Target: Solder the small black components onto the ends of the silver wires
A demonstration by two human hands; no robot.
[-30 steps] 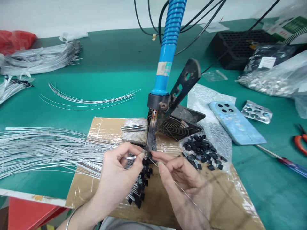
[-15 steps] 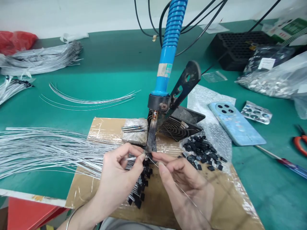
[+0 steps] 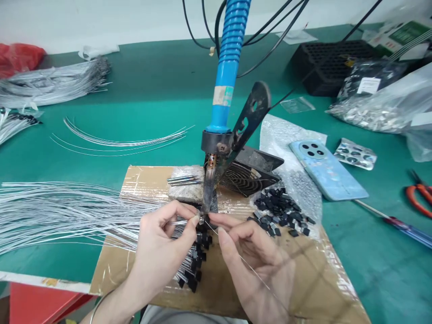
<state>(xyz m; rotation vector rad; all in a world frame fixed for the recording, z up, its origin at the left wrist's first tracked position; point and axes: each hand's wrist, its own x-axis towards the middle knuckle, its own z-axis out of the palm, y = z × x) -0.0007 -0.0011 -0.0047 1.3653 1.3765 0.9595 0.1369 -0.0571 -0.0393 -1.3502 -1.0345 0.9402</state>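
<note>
A blue-handled soldering iron (image 3: 221,101) is held in a black bracket, its tip pointing down. Right at that tip, my left hand (image 3: 165,245) is closed in a pinch on a thin grey wire (image 3: 180,222); a small piece at the wire's end is too small to make out. My right hand (image 3: 258,265) pinches a thin strand of solder wire (image 3: 251,268), which runs up to the same spot. Its index fingertip is close by the iron's tip. Below my left hand lie several wires with black connectors (image 3: 192,270) on their ends.
Under my hands lies a cardboard sheet (image 3: 297,288). Loose black connectors (image 3: 278,209) are heaped at right, near a phone (image 3: 329,168), a screwdriver (image 3: 405,229) and pliers (image 3: 418,195). A small black fan (image 3: 248,177) stands behind the iron. Long grey wires (image 3: 67,216) spread leftward.
The whole view has shifted slightly, so things appear a little further left. Both hands keep their pinches at the iron's tip.
</note>
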